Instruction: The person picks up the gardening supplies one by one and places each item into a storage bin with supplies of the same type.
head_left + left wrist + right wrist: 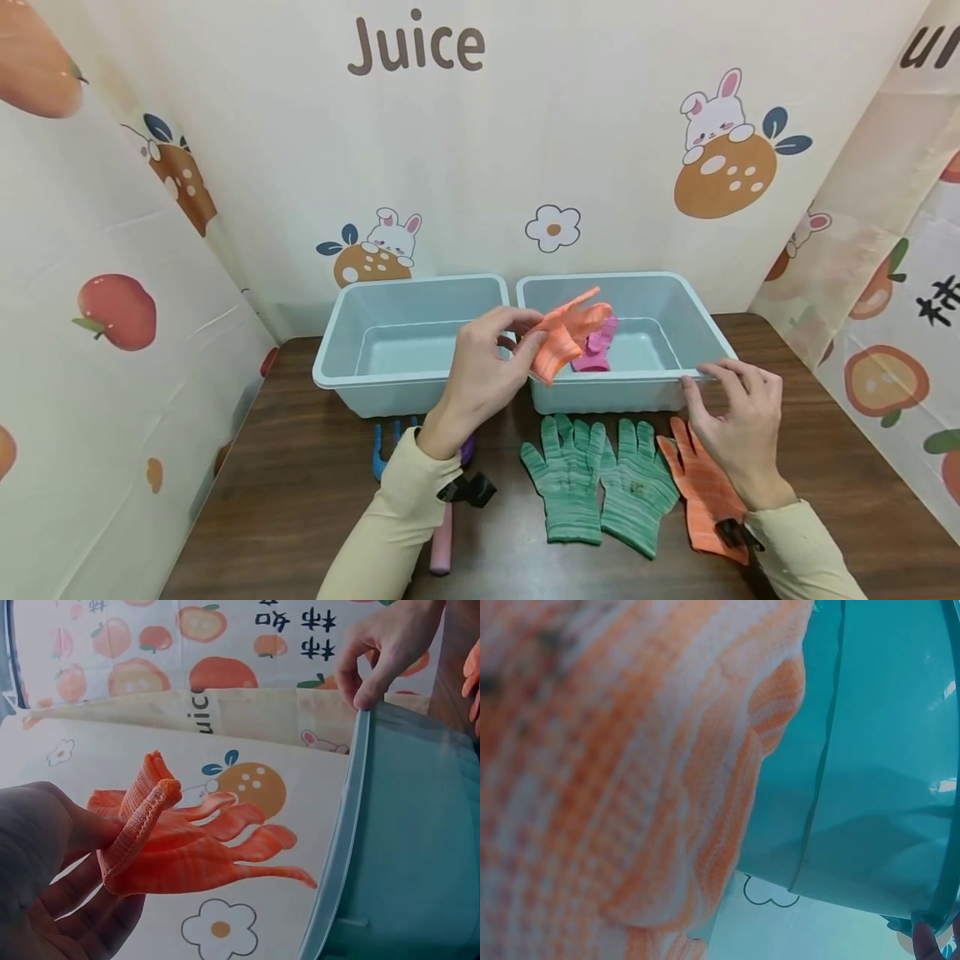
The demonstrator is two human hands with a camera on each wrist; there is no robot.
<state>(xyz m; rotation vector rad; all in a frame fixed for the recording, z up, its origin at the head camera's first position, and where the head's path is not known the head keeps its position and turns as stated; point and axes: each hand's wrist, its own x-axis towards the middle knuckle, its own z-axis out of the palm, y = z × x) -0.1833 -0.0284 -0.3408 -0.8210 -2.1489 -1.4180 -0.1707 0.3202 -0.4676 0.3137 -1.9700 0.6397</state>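
Observation:
Pinched at its cuff by my left hand (491,354), an orange glove (558,342) hangs over the front left rim of the right light-blue bin (622,379). In the left wrist view the same orange glove (195,851) points its fingers toward the bin. My right hand (738,408) grips that bin's rim near the front right corner, thumb outside. A pink glove (597,346) is inside the right bin. Below it on the table lie two green gloves (573,479) and another orange glove (705,496), which fills much of the right wrist view.
A second light-blue bin (397,387) stands on the left, beside the first. Partly hidden under my left forearm are a blue fork-like tool (378,454), a purple item (468,450) and a pink handle (442,542). Printed curtains surround the wooden table (262,492).

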